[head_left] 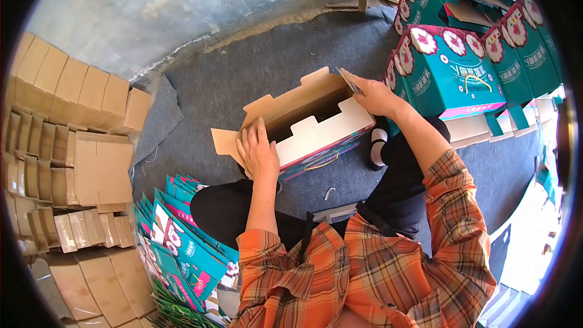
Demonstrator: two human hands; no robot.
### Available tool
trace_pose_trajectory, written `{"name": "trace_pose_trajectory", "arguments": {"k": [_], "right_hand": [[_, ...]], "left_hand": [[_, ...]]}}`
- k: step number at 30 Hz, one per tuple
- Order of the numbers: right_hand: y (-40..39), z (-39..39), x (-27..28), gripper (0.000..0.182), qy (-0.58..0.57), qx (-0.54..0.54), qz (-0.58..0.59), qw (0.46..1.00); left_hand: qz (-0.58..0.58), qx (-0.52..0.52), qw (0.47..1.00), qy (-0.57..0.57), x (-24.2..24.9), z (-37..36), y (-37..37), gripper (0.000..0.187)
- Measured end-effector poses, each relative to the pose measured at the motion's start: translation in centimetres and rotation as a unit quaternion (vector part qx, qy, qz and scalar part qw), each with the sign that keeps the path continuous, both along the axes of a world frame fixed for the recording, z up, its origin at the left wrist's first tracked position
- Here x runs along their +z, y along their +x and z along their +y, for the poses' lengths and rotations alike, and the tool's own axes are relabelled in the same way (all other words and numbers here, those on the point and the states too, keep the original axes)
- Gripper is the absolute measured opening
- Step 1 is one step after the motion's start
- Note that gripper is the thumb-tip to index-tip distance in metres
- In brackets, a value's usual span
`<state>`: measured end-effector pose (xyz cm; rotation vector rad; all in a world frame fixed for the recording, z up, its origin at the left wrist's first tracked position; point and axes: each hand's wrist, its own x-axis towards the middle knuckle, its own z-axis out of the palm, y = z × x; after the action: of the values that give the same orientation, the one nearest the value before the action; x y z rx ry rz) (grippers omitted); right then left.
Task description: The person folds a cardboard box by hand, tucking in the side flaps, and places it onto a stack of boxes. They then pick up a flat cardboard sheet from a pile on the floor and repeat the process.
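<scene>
An open-topped cardboard gift box [331, 126] sits in front of me between my knees, its pale flaps standing up and its inside dark. The outer face is teal and pink with a yellow cord handle [322, 162]. My left hand [257, 150] grips the box's left end, fingers stretched along the wall beside a folded-out end flap [225, 141]. At the opposite end, my right hand [378, 98] pinches the raised right end flap [348, 80]. Its fingertips are partly hidden behind that flap.
Finished teal boxes [455, 73] are stacked at the right. Brown cartons [103, 170] pile up along the left side. Flattened teal box sheets [188, 249] lean near my left knee. Grey cloth [243, 67] covers the floor up to a wall [182, 6].
</scene>
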<state>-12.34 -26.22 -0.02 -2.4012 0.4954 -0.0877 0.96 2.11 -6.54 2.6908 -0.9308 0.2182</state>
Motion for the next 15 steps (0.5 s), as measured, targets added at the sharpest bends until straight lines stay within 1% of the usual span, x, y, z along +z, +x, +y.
{"name": "trace_pose_trajectory", "arguments": {"k": [1, 3, 4, 6, 7, 8, 10, 11, 13, 14, 15], "right_hand": [[-0.1, 0.0, -0.3, 0.064, 0.000, 0.001, 0.001, 1.000], [-0.2, 0.1, -1.6, 0.053, -0.109, 0.050, -0.015, 0.993], [-0.1, 0.3, -2.2, 0.053, -0.110, 0.051, -0.015, 0.993], [0.2, 0.9, -3.3, 0.043, -0.267, 0.089, 0.045, 0.958], [0.4, 0.8, -3.9, 0.045, -0.288, 0.087, 0.025, 0.953], [0.6, 0.8, -3.9, 0.045, -0.288, 0.085, 0.025, 0.953], [1.1, 0.9, -3.9, 0.053, -0.292, 0.060, 0.017, 0.954], [1.3, 0.8, -4.1, 0.053, -0.291, 0.060, 0.016, 0.955], [1.6, 0.8, -4.5, 0.059, -0.289, 0.049, 0.033, 0.956], [1.8, 0.7, -4.7, 0.059, -0.285, 0.051, 0.033, 0.957], [1.9, 0.5, -4.8, 0.061, -0.283, 0.054, 0.026, 0.957]], "left_hand": [[-0.001, 0.000, 1.000, -0.004, 0.1, -0.1, 0.0, 0.071], [0.003, 0.003, 1.000, -0.002, 0.3, -0.1, -0.1, 0.072], [0.005, 0.003, 1.000, -0.001, 0.4, -0.1, 0.0, 0.072], [0.005, 0.003, 1.000, -0.002, 0.4, -0.2, -0.1, 0.071], [0.006, 0.002, 1.000, -0.001, 0.5, -0.2, -0.2, 0.071], [0.006, -0.001, 1.000, -0.001, 0.4, -0.1, -0.2, 0.071], [-0.032, -0.036, 0.999, -0.018, 0.3, 0.1, -0.4, 0.069], [-0.033, -0.036, 0.999, -0.017, 0.8, 0.4, -0.7, 0.069], [-0.166, -0.082, 0.980, -0.068, 2.5, 1.2, -1.6, 0.071], [-0.166, -0.081, 0.981, -0.064, 2.5, 1.4, -1.4, 0.071], [-0.194, -0.049, 0.966, -0.162, 2.6, 1.8, -1.2, 0.071]]}}
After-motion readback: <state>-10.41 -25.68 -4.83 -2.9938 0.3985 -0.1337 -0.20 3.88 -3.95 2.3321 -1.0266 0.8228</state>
